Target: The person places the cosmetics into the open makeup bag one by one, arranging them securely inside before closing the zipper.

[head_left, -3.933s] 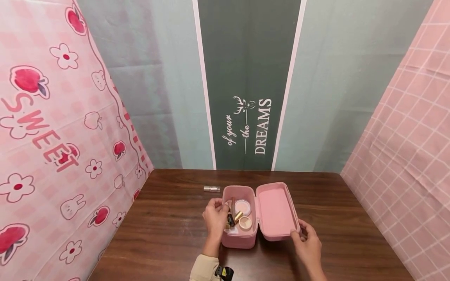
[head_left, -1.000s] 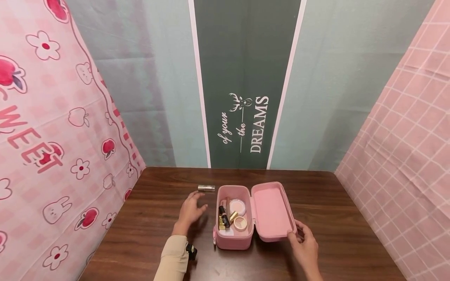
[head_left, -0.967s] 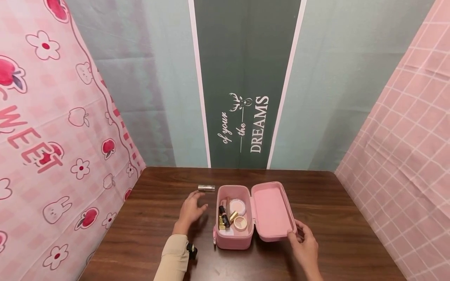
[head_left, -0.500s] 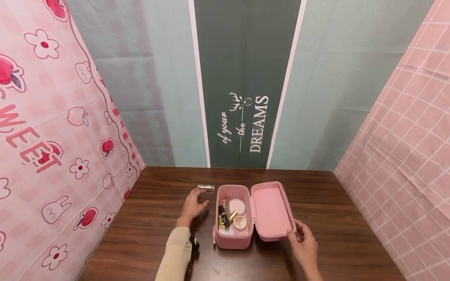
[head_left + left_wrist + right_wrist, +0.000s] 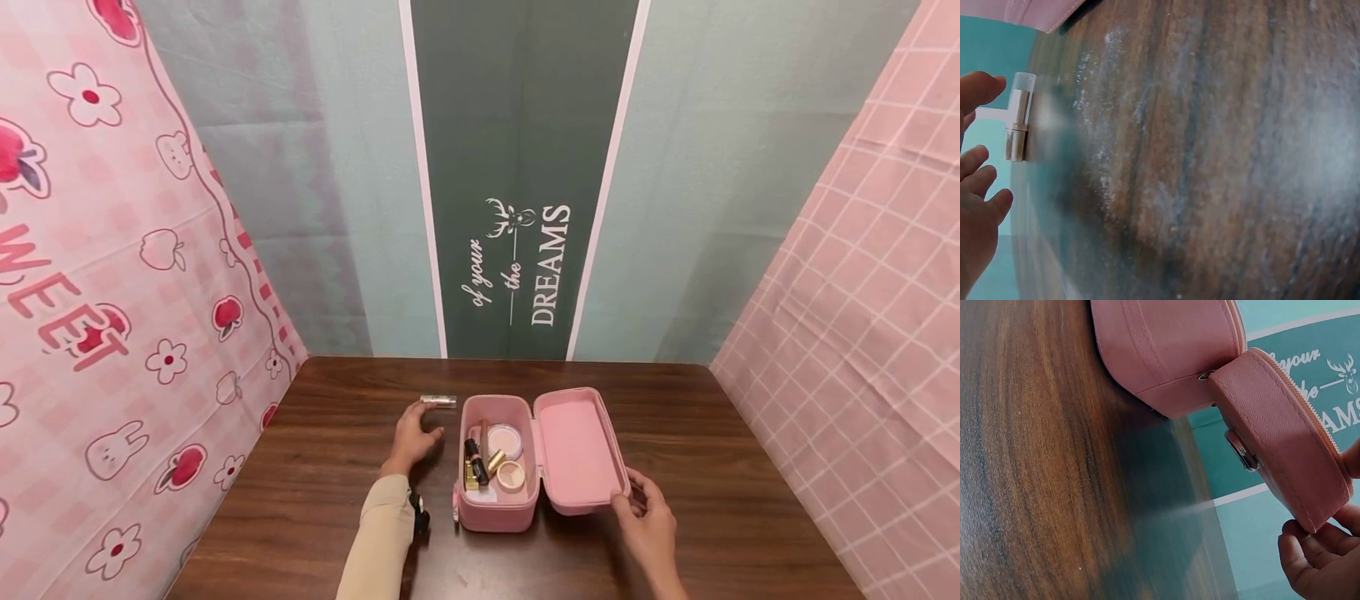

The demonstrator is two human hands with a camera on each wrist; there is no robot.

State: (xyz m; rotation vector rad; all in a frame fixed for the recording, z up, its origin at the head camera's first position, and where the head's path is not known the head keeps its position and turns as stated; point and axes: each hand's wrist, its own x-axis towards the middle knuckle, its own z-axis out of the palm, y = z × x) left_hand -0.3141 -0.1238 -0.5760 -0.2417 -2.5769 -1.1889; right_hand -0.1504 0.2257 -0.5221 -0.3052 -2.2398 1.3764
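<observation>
A pink zippered makeup case [image 5: 501, 517] stands on the table, its lid [image 5: 581, 450] swung out to the right. My right hand [image 5: 648, 525] pinches the lid's near right corner, thumb on the inner edge and fingers beneath, as the right wrist view shows. My left hand [image 5: 411, 437] reaches over the table left of the case, fingertips right at a lipstick tube [image 5: 441, 402] lying on its side. In the left wrist view the tube [image 5: 1016, 144] shows a clear cap and a metallic base, and my thumb and fingers are spread apart beside it.
Inside the case lie a round powder compact [image 5: 505, 442], a smaller round compact [image 5: 511, 476], a black tube [image 5: 476, 462], a gold tube [image 5: 497, 461] and other cosmetics. Brown wooden table [image 5: 330, 500]; fabric backdrops rise behind and on both sides.
My left hand has left the inside of the case and moved left, then forward to the lipstick tube. My right hand keeps its hold on the lid.
</observation>
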